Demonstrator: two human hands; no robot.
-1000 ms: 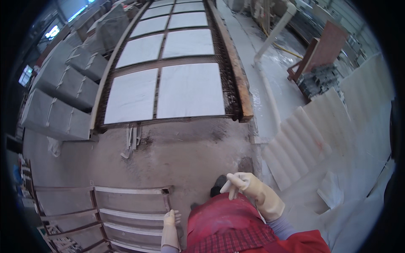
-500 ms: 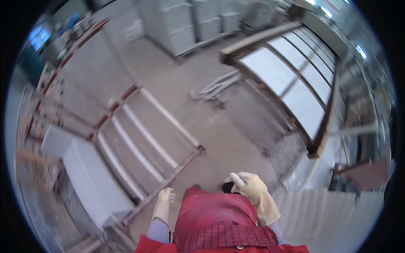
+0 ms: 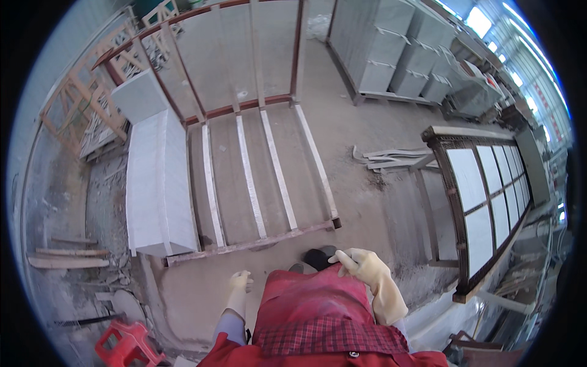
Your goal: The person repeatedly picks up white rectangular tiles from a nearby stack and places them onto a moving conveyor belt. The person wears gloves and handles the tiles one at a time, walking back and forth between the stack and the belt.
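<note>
Left hand [image 3: 240, 282]: hanging in a pale glove at the person's side, fingers loosely curled, gripping nothing.
Right hand [image 3: 362, 264]: resting gloved against the red apron [image 3: 312, 300], fingers half spread, holding nothing.
Rack [image 3: 257, 183]: a rust-red metal frame lying just ahead of both sets of fingers, its pale slats running away from them.
Slabs [image 3: 158, 183]: grey stone leaning on the rack's left side, beyond the left fingers.
Floor [image 3: 367, 159]: dusty concrete stretching out past the fingers.
Glazed frame [image 3: 483, 196]: standing well right of the right fingers.
Stool [image 3: 122, 344]: red, sitting low to the left.
</note>
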